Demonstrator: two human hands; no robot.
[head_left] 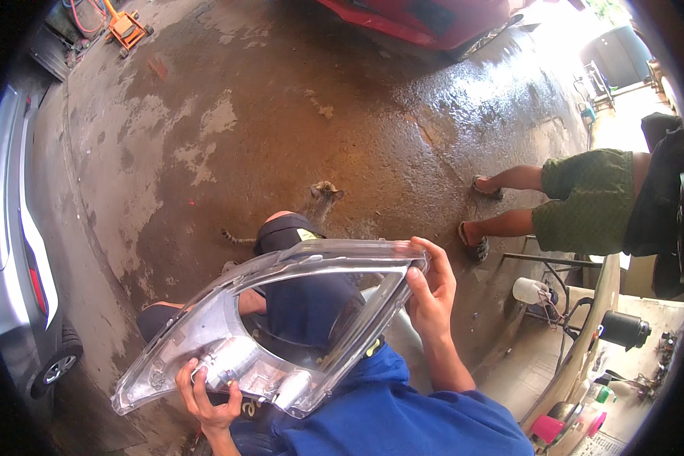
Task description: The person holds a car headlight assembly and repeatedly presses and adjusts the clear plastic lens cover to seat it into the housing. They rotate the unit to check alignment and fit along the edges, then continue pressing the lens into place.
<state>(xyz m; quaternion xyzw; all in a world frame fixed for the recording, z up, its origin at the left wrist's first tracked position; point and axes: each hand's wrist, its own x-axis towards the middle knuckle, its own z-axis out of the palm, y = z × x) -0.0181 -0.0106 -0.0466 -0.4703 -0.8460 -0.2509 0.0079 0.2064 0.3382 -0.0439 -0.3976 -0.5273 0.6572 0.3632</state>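
A car headlight (213, 319) with a clear outer lens and a silver inner bezel lies slantwise above my lap. Through its large opening my dark blue clothing shows. At its lower edge, my left hand (209, 403) is closed around the rim beside a rounded silver reflector part (232, 361). My right hand (432, 300) grips the upper right corner, thumb on the near side and fingers over the far edge. The palm sides of the grip are partly hidden by the headlight.
Just beyond my knee a cat (324, 199) is on the wet concrete floor (266, 114). A person in green shorts (589, 201) stands at right, near a bench (585, 365) with bottles and parts. A silver car (7, 235), a red car (433, 23) and an orange floor jack (125, 29) stand around.
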